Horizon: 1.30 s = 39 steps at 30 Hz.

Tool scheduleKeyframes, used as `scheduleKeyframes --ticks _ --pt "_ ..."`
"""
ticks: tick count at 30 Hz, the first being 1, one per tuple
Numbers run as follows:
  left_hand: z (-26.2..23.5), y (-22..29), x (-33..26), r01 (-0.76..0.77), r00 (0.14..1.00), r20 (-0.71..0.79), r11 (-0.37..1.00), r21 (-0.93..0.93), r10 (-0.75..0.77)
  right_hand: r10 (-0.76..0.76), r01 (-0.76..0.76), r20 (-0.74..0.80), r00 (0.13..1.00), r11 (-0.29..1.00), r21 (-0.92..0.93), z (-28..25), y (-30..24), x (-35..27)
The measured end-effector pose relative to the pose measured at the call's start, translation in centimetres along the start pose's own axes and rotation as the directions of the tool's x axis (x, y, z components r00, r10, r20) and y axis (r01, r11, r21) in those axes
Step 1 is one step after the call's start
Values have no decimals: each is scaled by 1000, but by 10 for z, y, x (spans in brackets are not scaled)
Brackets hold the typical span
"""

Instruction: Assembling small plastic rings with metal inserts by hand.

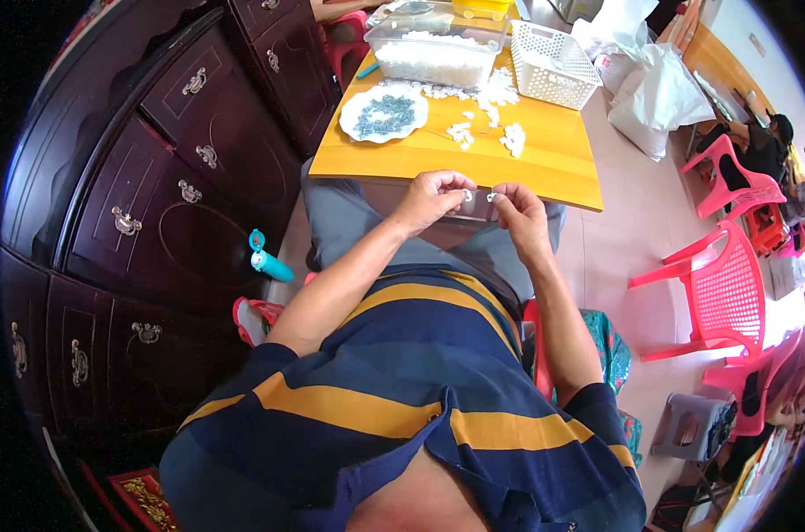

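Observation:
Both my hands are just off the near edge of the yellow table [358, 164], a short gap between them. My left hand [433, 197] pinches a small white plastic piece [468, 195] between thumb and fingers. Facing it, my right hand [520, 213] pinches another small white piece [491, 198]; its exact kind is too small to tell. Beyond my hands, loose white pieces [512, 139] lie on the tabletop in little clusters. A white scalloped plate [347, 113] to the left holds many small dark blue-green pieces [385, 115].
A transparent box [433, 62] full of white pieces and a white perforated basket [555, 75] stand farther back. Dark wooden cabinets [154, 186] line the left; a teal bottle [269, 263] is on the floor. White sacks [660, 97] and pink chairs [717, 288] are rightward, with people beyond.

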<state>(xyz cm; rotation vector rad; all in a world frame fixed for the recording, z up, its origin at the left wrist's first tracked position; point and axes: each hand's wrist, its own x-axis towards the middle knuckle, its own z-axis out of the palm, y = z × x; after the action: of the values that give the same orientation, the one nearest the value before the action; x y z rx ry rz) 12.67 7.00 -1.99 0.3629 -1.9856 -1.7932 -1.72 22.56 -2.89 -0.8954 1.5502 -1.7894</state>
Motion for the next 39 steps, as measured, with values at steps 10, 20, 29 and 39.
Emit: scheduleKeyframes --ticks 10,20,29,39 --pt "-3 -1 -3 43 999 -5 983 -176 -44 10 -10 54 998 1000 -6 7 -8 -4" --pt "-4 -2 -3 132 991 62 958 -255 -120 22 -19 68 997 999 -34 8 -7 -2" --pt "49 1 0 76 992 121 966 -245 -48 99 -48 -123 987 930 365 3 -1 4" --pt "87 -5 -4 -165 984 52 983 -81 169 198 44 -254 947 703 710 16 0 12"
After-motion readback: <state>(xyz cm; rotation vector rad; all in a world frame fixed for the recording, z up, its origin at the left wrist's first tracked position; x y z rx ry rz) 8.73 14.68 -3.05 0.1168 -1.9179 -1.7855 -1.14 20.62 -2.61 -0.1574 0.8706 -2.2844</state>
